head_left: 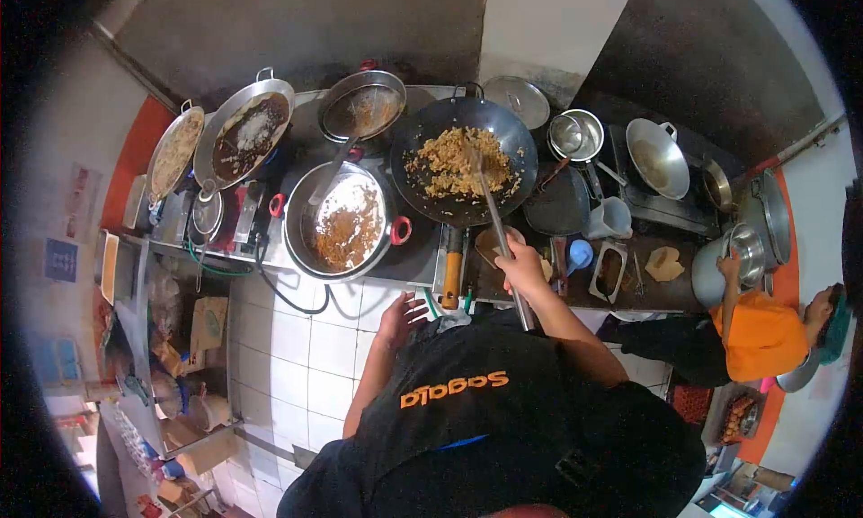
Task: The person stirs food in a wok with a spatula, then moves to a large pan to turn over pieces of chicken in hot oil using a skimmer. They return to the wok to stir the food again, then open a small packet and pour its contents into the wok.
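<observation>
Kitchen haze blurs spatula tip in wok.

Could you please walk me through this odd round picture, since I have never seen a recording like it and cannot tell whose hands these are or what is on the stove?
The picture comes from a camera worn on a person's head, looking down over a black apron, which is why it bulges like a fisheye. There is no machine, only two bare hands. The right hand grips a long metal spatula whose blade rests in fried rice inside a black wok. The left hand is open and holds nothing, hovering near the counter edge. On the stove also stand a large metal pan with leftover rice, a wok of dark sauce, a strainer and some pots. At the right, a co-worker in an orange shirt touches a steel pot.
</observation>
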Tool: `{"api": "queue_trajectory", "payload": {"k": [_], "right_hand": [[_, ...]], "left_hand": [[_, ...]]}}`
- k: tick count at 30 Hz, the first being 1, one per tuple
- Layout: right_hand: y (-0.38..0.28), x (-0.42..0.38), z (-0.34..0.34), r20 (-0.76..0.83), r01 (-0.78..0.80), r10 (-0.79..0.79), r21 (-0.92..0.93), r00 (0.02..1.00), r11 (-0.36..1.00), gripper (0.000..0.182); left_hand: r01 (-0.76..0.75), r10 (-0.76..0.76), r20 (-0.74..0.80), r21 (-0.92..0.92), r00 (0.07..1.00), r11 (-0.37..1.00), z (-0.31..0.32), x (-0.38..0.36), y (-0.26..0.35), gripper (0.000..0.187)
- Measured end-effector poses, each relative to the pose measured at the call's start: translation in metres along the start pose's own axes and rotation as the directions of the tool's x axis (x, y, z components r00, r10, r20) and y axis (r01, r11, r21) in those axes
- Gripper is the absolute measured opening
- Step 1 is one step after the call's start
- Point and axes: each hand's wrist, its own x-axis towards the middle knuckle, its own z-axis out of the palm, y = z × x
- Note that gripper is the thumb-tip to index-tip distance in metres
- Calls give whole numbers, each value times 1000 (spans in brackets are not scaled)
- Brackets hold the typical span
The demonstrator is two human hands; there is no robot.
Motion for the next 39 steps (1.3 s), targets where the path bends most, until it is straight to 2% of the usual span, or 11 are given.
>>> {"api": "queue_trajectory", "payload": {"k": [7,9,14,22,25,26,27,28,30,36,39], "right_hand": [[5,0,-5,-3,-52,52,-30,999,998,58],[1,-6,-15,65,-14,-1,221,998,975,46],[-70,-41,-69,110,-113,70,455,991,883,8],[-104,43,-130,352,-409,297,305,888,860,15],[-104,121,-133,396,-334,333,-67,856,940,13],[-111,141,-131,384,-321,406,-268,829,908,14],[-122,159,-126,141,-222,393,-634,909,741,11],[-134,175,-123,-76,-184,261,-890,962,418,12],[-142,205,-148,179,182,-211,-983,961,-4,22],[-248,184,-174,126,124,-195,-992,973,-23,26],[-279,174,-186,133,112,-122,-979,983,-170,30]], "left_hand": [[-27,28,19,-40,999,999,-4,12,4,45],[-42,44,38,-42,998,998,-9,14,2,43],[-53,54,29,-30,998,998,-14,22,1,39],[-91,95,57,-66,994,994,3,26,0,39],[-80,83,43,-66,996,995,7,22,1,39],[-87,89,34,-66,995,994,6,20,0,39],[-86,88,29,-64,996,994,5,18,-1,39],[-83,85,24,-63,996,995,6,18,-2,39],[-60,60,0,-86,998,995,0,17,-9,37],[-77,72,-43,-129,996,989,12,21,-15,38],[-58,52,-45,-134,998,989,32,18,-10,41]]}}
